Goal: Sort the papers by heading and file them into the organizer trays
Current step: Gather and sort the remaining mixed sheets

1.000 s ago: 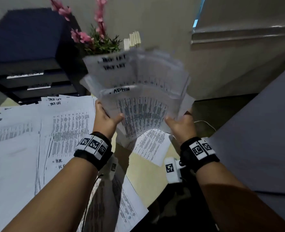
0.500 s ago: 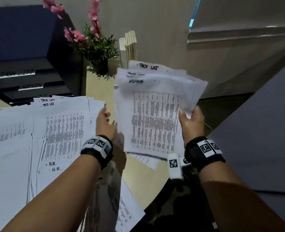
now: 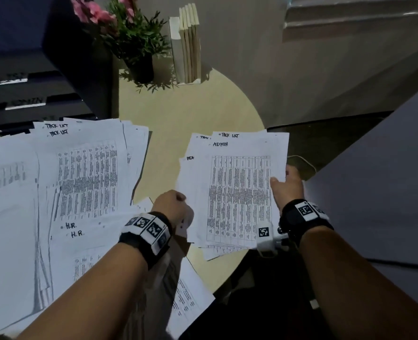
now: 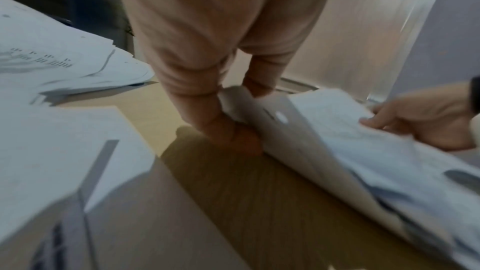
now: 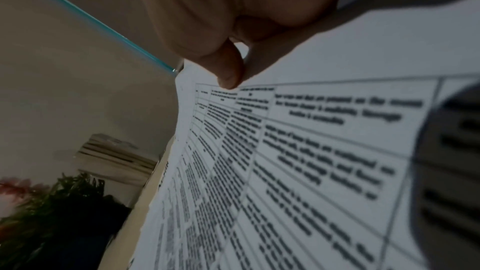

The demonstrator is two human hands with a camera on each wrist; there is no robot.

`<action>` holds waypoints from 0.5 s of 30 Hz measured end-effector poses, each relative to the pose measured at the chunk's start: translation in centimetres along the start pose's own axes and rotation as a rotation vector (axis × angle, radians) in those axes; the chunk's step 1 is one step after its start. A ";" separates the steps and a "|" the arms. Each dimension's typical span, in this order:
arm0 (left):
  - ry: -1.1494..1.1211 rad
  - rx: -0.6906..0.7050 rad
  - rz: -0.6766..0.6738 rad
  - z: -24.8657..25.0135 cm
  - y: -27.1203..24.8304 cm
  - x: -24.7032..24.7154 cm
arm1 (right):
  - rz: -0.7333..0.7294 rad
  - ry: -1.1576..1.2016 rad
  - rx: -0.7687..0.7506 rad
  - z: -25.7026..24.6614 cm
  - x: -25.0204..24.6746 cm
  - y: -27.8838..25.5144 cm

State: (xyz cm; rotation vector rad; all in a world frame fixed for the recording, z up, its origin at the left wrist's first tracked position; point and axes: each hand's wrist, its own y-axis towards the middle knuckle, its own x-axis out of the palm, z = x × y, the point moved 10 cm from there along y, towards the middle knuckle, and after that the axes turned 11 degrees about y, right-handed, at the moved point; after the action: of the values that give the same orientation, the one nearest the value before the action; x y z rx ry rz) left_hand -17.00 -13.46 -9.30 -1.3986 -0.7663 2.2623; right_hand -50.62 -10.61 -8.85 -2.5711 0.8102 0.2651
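Note:
I hold a stack of printed papers (image 3: 237, 192) low over the round table, its top sheet headed ADMIN and sheets headed TASK LIST peeking out behind it. My left hand (image 3: 178, 202) pinches the stack's left edge, thumb and fingers closed on the stack (image 4: 363, 151). At the right edge my right hand (image 3: 281, 180) grips it, thumb lying on the top sheet (image 5: 311, 171). More papers (image 3: 80, 180), headed TASK LIST and H.R., lie spread on the table's left. The black organizer (image 3: 56, 57) stands at the back left; one tray label reads ADMIN.
A potted plant (image 3: 139, 45) with pink flowers and a row of books (image 3: 188, 45) stand at the back of the table (image 3: 203, 114). A loose sheet (image 3: 190, 298) hangs over the near edge. A grey surface (image 3: 374, 192) lies to the right.
The stack was raised and fanned out in front of me; it has come down towards the table and been squared up. Both hands still hold it.

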 end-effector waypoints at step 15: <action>0.085 -0.076 0.225 -1.7 0.0 -2.7 | 0.007 -0.223 -0.115 -1.6 3.8 -0.6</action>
State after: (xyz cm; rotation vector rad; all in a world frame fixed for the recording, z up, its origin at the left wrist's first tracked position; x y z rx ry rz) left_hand -14.25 -14.59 -8.05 -1.6806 -0.7050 2.3426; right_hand -47.14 -12.77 -8.41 -2.5839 0.7402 0.6046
